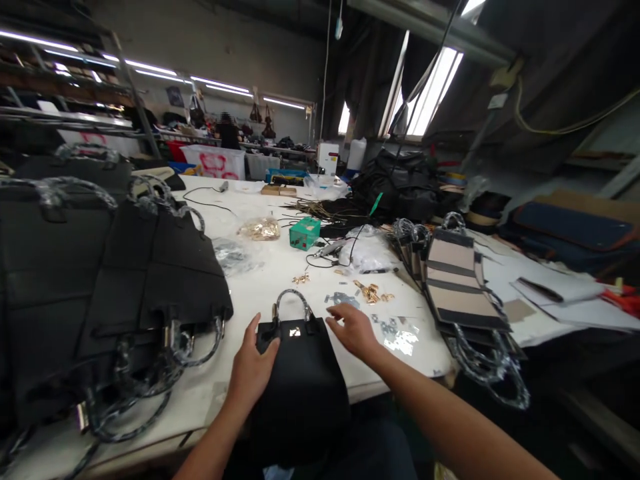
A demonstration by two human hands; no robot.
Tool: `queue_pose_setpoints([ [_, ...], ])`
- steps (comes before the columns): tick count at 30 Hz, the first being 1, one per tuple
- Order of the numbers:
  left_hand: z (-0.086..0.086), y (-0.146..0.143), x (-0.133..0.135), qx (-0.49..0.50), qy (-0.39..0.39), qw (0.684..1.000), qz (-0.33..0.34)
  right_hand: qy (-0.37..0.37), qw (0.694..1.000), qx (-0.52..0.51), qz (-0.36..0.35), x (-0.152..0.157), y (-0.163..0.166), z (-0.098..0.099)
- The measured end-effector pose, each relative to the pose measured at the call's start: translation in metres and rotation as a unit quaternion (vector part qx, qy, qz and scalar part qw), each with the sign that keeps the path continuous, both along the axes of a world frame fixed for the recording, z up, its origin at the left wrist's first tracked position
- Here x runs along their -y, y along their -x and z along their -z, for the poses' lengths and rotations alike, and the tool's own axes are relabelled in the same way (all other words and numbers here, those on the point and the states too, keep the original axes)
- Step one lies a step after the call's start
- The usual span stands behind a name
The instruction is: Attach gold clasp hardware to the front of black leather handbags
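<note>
A black handbag piece (300,373) leans over the table's front edge toward me. It has a plastic-wrapped handle (293,293) on top and a small shiny gold metal fitting (295,331) near its upper edge. My left hand (254,360) grips its upper left side, thumb on the front face and fingers along the edge. Just off the upper right corner is my right hand (353,330), fingers apart and nothing visible in it. Beyond that hand lie small grey metal plates (343,299) and loose gold fittings (373,292).
Black bag pieces (185,273) with wrapped handles pile up on the left. More pieces with beige backs (453,267) stack at the right edge. Toward the back are a green box (305,233), a bag of gold fittings (260,229), a clear plastic bag (370,252) and cables.
</note>
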State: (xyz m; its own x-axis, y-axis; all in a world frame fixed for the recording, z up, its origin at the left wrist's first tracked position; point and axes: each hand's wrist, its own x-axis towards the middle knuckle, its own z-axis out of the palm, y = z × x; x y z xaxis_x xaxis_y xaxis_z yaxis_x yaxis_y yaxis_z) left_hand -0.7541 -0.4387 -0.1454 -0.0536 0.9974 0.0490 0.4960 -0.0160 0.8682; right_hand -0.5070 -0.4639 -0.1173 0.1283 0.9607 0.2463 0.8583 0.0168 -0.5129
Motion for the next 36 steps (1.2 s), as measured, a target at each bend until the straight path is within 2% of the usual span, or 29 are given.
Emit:
queue_pose_setpoints([
  [3,-0.002,0.000,0.001,-0.058,-0.014,0.998,0.026,0.050,0.992,0.024,0.116,-0.004,-0.059,-0.001],
  [5,-0.002,-0.001,0.000,-0.086,0.000,0.996,0.026,0.057,0.985,0.032,0.159,-0.009,-0.090,0.000],
  [7,-0.001,-0.002,0.000,-0.104,0.008,0.994,0.014,0.066,0.979,0.038,0.187,-0.016,-0.110,0.003],
  [10,0.001,-0.005,0.000,-0.095,0.003,0.996,-0.005,0.077,0.975,0.037,0.204,-0.028,-0.122,0.012],
  [15,-0.005,-0.007,0.001,-0.037,-0.002,0.999,-0.030,0.064,0.975,0.002,0.213,-0.041,-0.125,0.025],
  [19,-0.009,-0.009,0.003,-0.006,0.002,1.000,-0.029,0.024,0.978,-0.060,0.198,-0.039,-0.128,0.026],
  [24,-0.001,-0.010,0.004,0.011,-0.014,0.999,-0.045,-0.012,0.970,-0.197,0.142,-0.029,-0.117,0.022],
  [27,-0.001,-0.008,0.002,0.072,-0.033,0.995,-0.061,-0.002,0.952,-0.290,0.096,-0.025,-0.100,0.020],
  [29,-0.006,-0.005,0.002,0.133,0.021,0.988,-0.076,0.008,0.940,-0.335,0.068,-0.023,-0.087,0.018],
  [31,-0.011,0.001,0.003,0.195,0.109,0.972,-0.079,0.018,0.931,-0.363,0.045,-0.021,-0.076,0.015],
  [33,-0.016,0.008,0.005,0.262,0.183,0.946,-0.060,0.031,0.927,-0.374,0.025,-0.019,-0.064,0.014],
  [36,-0.016,0.018,0.009,0.346,0.246,0.903,-0.061,0.060,0.934,-0.353,-0.007,-0.013,-0.048,0.013],
])
